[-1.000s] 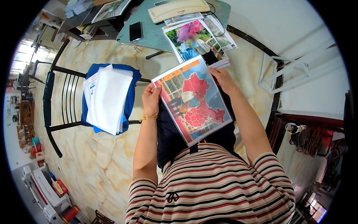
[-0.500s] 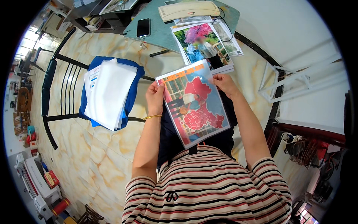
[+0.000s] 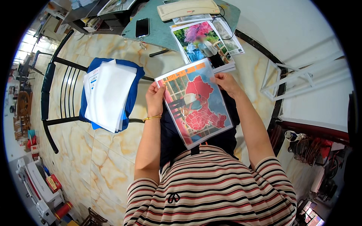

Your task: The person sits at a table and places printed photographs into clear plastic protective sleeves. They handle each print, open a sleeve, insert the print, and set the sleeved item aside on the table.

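Above my lap I hold a laminated picture sheet (image 3: 196,103) with a clear border, tilted a little. A red map, an orange band and a photo-like picture show on its glossy face. My left hand (image 3: 154,98) pinches its left edge between thumb and fingers. On the opposite side, my right hand (image 3: 225,83) grips the upper right edge. Just beyond the sheet lies a stack of printed photos (image 3: 198,43), topped by one with pink blossom. The sheet's top edge overlaps the stack in the view.
A cream laminator (image 3: 188,10) with a dark cord and a black phone (image 3: 142,28) rest on the green table (image 3: 160,32). On my left, a black-framed chair (image 3: 47,90) bears a blue cushion with white sheets or pouches (image 3: 111,94). A white metal frame (image 3: 288,77) leans at right.
The surroundings have shifted slightly in the view. Both hands keep their hold on the laminated picture sheet, which has hardly moved; the sheen on its face differs a little.
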Demonstrator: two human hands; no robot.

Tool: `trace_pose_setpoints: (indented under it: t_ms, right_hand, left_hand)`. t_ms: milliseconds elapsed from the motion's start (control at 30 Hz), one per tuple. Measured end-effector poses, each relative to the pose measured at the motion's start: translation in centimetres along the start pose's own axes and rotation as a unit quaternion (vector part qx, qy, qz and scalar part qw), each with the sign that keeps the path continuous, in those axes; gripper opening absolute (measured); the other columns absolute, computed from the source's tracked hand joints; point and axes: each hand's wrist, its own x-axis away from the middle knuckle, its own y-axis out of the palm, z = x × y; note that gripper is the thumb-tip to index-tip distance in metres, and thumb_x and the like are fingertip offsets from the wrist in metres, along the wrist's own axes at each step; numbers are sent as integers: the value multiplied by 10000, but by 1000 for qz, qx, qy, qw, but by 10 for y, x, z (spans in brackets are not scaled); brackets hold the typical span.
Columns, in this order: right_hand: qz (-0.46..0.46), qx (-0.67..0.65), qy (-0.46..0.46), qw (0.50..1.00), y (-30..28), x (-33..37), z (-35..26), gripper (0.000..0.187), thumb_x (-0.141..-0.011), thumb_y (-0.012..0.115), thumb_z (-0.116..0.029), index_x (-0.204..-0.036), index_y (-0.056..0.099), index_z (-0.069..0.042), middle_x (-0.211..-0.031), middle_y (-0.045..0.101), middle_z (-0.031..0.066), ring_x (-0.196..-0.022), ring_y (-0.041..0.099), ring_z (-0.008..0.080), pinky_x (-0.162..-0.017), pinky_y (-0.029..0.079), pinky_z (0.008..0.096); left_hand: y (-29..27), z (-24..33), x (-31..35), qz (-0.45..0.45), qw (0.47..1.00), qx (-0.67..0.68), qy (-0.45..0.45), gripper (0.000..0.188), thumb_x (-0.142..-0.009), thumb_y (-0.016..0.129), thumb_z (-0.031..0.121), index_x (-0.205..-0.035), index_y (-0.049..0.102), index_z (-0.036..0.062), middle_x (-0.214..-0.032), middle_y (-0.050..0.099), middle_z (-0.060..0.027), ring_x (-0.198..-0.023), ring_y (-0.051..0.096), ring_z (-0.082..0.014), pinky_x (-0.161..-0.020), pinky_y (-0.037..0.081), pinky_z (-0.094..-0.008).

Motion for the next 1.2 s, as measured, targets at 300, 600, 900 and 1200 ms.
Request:
trace_pose_setpoints:
  t_ms: [300, 600, 900, 1200]
  right_hand:
    - [-10, -51, -49, 997, 10, -16, -7, 187, -887, 625, -207, -944, 643, -30, -823, 624, -10, -733, 561, 48, -628, 456, 210]
    - [2, -142, -92, 986, 8, -31, 9, 139, -869, 650, -146, -910, 632, -14, -812, 613, -8, -712, 548, 57, -637, 453, 208]
    - [44, -90, -130, 986, 16, -28, 8, 182, -867, 660, -188, -912, 636, -14, -801, 614, -14, -712, 530, 44, -639, 442, 201]
    - [36, -166, -112, 979, 16, -27, 8, 196, -886, 629, -227, -866, 633, -32, -759, 615, -27, -672, 531, 31, -600, 436, 201]
  left_hand:
    - [-22, 3, -15, -23, 996, -46, -74, 125, -927, 530, 80, -1036, 552, 22, -928, 635, -45, -782, 617, -114, -710, 509, -235]
    - [-9, 6, -29, 2, 931, -331, 152, 250, -891, 576, 114, -1101, 559, -21, -980, 638, -104, -844, 629, -198, -733, 506, -292]
    - [98, 25, -96, -298, 812, -501, 43, 158, -840, 626, 153, -889, 658, 7, -733, 639, -46, -646, 575, -128, -584, 447, -263]
    - [150, 62, -130, -419, 694, -561, -171, 232, -775, 690, 279, -916, 641, 101, -747, 615, 30, -636, 575, -68, -582, 494, -223]
